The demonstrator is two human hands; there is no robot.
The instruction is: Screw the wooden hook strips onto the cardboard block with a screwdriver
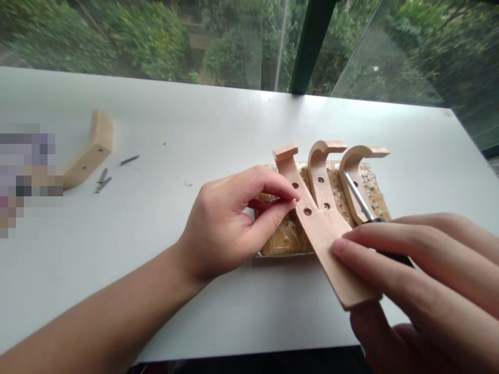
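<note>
My right hand (421, 280) grips the lower end of a J-shaped wooden hook (317, 228) with two drilled holes, and a screwdriver (360, 200) with a metal shaft also runs out from under its fingers. My left hand (234, 223) pinches thumb and forefinger together right beside the upper hole of that hook; whatever is between the fingertips is too small to make out. Two more wooden hooks (323, 171) (360, 166) lie behind on a plastic-wrapped yellowish block (283, 236).
Another wooden hook (91, 148) lies at the left of the white table (195, 130), with a few loose screws (104, 179) beside it. A blurred patch covers the far left edge. Glass panes and greenery stand behind the table.
</note>
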